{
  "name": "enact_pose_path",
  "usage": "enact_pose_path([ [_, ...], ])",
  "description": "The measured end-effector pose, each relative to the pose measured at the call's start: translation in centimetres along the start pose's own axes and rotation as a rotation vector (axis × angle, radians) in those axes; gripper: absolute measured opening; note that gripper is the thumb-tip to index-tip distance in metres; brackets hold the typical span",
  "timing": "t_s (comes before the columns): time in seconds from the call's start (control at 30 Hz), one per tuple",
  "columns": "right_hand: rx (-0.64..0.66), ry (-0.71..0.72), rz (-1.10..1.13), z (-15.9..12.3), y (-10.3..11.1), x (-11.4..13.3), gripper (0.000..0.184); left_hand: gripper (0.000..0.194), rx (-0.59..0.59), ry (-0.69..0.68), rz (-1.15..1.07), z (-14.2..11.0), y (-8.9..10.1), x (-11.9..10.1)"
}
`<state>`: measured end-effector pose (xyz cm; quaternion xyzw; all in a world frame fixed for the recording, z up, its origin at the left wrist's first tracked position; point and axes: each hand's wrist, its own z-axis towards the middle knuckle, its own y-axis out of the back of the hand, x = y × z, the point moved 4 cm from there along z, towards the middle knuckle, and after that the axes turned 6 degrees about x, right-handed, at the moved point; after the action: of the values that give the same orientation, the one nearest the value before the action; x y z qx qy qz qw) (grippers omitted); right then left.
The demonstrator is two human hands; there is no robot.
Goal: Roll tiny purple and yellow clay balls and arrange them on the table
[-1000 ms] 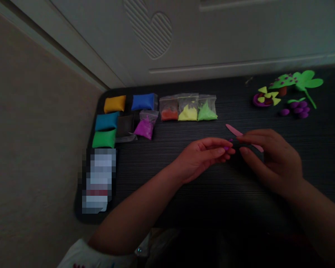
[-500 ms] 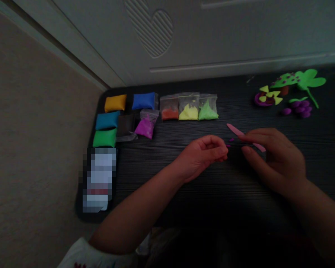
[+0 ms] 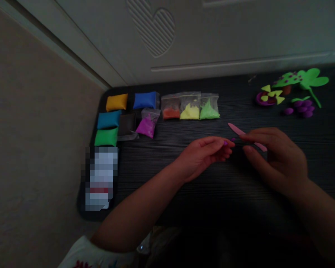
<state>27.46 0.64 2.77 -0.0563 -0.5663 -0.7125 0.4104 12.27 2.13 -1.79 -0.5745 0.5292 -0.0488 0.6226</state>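
Well, the left hand [image 3: 203, 156] is hovering over the dark counter [image 3: 156, 160], its fingers curling in and the thumb pressing a small purple lump [image 3: 225, 143] against the forefinger. Just past those fingertips, a tinier purple scrap [image 3: 233, 139] is lying by itself. The right hand [image 3: 284, 160] is staying nearby, thumb and forefinger standing partly apart with only a gap between them; its forefinger is crossing over a pink knife [image 3: 235, 129], though I can't tell whether they're touching. Over on the far right, a purple grape bunch [image 3: 304, 108] is sitting near a green flower [image 3: 309, 79]. Left of the hands, an opened purple bag [image 3: 146, 127] is resting beside other colored packets [image 3: 107, 137].
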Motion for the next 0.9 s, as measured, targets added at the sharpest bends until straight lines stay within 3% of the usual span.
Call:
enact_pose_path([
  [0.2, 0.005, -0.022, 0.028, -0.03, -0.05, 0.06, 0.036, 0.029, -0.02, -0.051, -0.041, 0.15, 0.07, -0.16],
  [0.4, 0.007, -0.022, 0.011, 0.0, 0.03, 0.07, 0.033, 0.006, -0.024, -0.092, 0.009, -0.06, 0.05, -0.53],
  [0.9, 0.001, -0.001, 0.031, 0.11, -0.05, 0.19, 0.035, 0.017, -0.003, -0.039, -0.015, -0.04, 0.3, -0.26],
])
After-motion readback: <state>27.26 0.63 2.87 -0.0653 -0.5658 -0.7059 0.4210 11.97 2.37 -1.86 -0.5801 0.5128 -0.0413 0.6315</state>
